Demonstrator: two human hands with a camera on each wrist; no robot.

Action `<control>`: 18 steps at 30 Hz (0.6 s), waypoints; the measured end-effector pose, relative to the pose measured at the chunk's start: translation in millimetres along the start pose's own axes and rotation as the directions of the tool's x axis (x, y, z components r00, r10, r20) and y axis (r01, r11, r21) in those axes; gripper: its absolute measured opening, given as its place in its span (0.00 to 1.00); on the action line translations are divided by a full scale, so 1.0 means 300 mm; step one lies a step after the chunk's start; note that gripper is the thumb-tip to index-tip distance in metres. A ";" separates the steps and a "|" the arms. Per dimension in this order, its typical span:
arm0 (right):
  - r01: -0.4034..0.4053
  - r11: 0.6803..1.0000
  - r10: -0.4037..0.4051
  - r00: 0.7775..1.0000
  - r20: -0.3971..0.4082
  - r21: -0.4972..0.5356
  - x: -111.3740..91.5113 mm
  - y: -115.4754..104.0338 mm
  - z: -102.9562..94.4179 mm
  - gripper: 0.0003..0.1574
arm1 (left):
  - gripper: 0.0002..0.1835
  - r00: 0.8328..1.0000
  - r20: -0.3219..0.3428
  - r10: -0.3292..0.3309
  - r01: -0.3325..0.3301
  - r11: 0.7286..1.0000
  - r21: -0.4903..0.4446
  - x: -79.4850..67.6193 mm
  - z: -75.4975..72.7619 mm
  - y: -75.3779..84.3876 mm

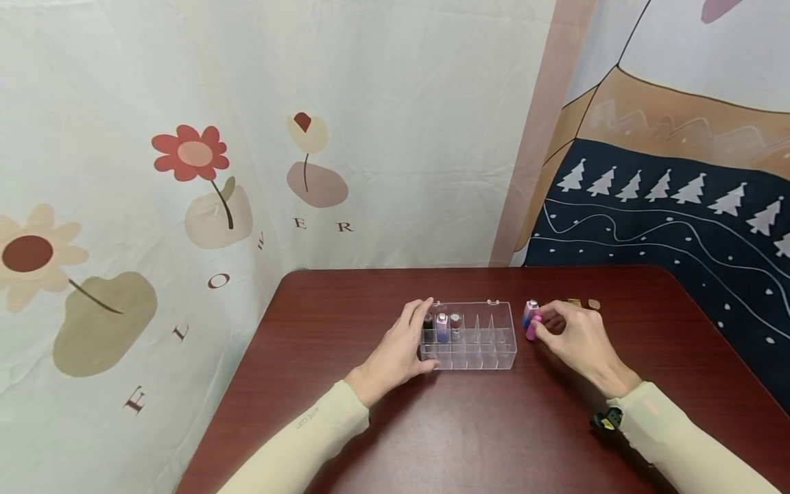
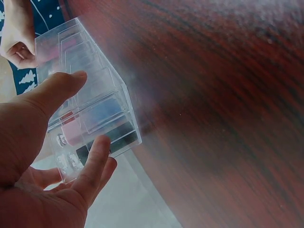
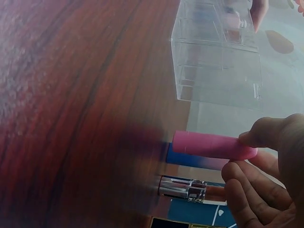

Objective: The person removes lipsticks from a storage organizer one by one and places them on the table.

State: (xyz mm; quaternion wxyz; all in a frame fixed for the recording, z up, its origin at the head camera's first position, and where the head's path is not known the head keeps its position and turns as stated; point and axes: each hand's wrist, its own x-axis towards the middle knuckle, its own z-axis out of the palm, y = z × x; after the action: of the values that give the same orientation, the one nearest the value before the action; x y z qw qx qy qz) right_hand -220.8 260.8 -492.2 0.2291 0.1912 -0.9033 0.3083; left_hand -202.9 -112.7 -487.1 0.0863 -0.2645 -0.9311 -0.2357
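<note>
The left hand grips the box by its left end on the worktop; 3 lipsticks stand in its back row. To the right, the right hand pinches a pink tube, just beside a blue-pink tube; from here I can't tell if it touches the worktop.

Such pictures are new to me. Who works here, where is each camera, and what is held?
No machine shows here: a person works bare-handed. The wide picture comes from a head camera; the closer two come from cameras on the left and right wrists. On the table, the left hand grips a clear box with a few tubes inside; the right hand pinches a pink tube. Near it stand a pink-and-blue tube and a silver tube. A gold item lies nearby.
</note>
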 end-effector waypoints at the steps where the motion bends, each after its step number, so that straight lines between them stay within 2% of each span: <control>1: -0.001 1.000 0.001 1.000 0.002 -0.001 0.000 0.000 0.000 0.15 | 0.69 1.000 0.000 0.000 0.000 1.000 0.002 0.000 0.001 -0.001; 18: 0.001 1.000 -0.001 1.000 0.014 0.001 -0.005 0.006 0.013 0.12 | 0.68 1.000 0.004 -0.001 0.001 1.000 0.001 0.000 -0.003 0.001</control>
State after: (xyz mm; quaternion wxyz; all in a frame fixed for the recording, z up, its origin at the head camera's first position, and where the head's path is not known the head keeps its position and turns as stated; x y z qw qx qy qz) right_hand -221.6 259.8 -496.5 0.2229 0.1937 -0.9047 0.3072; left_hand -202.8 -112.8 -486.3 0.0845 -0.2645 -0.9315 -0.2349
